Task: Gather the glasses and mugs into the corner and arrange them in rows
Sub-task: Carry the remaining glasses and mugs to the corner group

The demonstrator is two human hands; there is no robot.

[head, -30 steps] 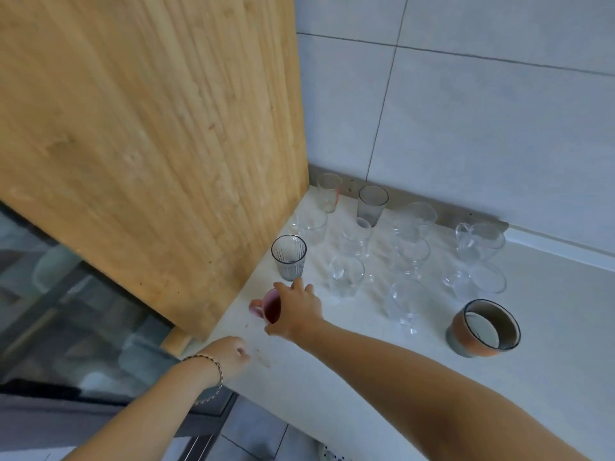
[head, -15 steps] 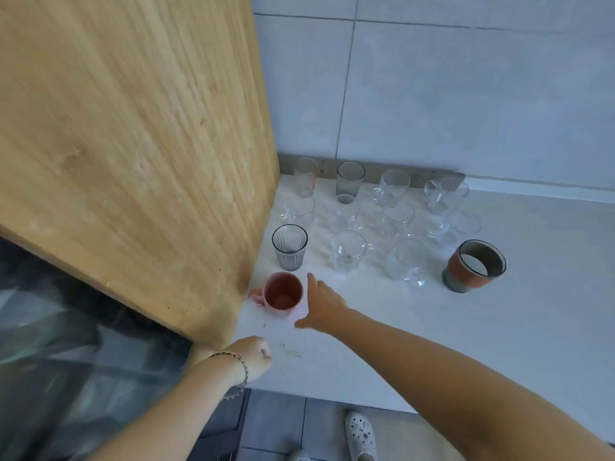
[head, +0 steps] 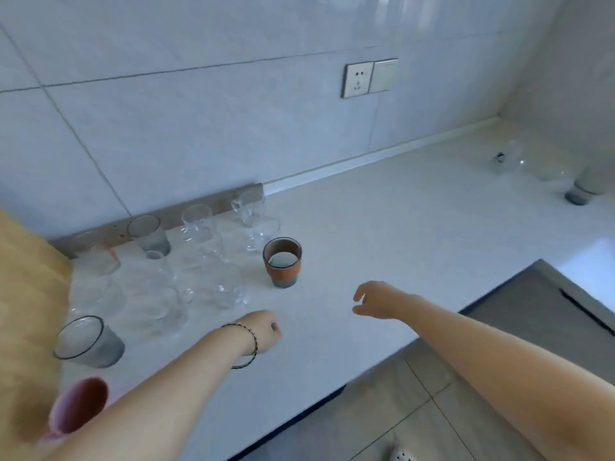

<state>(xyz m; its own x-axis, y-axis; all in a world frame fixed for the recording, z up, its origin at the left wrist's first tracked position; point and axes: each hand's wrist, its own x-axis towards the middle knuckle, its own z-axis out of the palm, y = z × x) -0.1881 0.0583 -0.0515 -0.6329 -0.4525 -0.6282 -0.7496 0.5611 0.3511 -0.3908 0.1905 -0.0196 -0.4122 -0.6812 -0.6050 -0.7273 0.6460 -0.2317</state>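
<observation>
Several clear glasses (head: pixel 196 224) stand in rows in the left corner of the white counter (head: pixel 382 234). A grey ribbed glass (head: pixel 88 342) stands at the front left, and a pink mug (head: pixel 78 405) sits nearer me beside it. An orange and grey mug (head: pixel 283 262) stands at the right end of the group. My left hand (head: pixel 266 332) hovers over the counter in a loose fist, holding nothing. My right hand (head: pixel 379 299) is open with curled fingers, empty, right of the orange mug. More clear glassware (head: pixel 519 161) lies blurred at the far right.
A wooden panel (head: pixel 26 294) borders the group on the left. The tiled wall behind carries a socket and switch (head: pixel 369 78). A grey-based white object (head: pixel 585 188) stands at the far right. A grey cabinet front (head: pixel 549 314) and floor tiles lie below the counter's edge.
The view has swung right, showing the far end of the counter. My right hand has left the pink mug and moved right over bare counter. My left hand has risen over the counter.
</observation>
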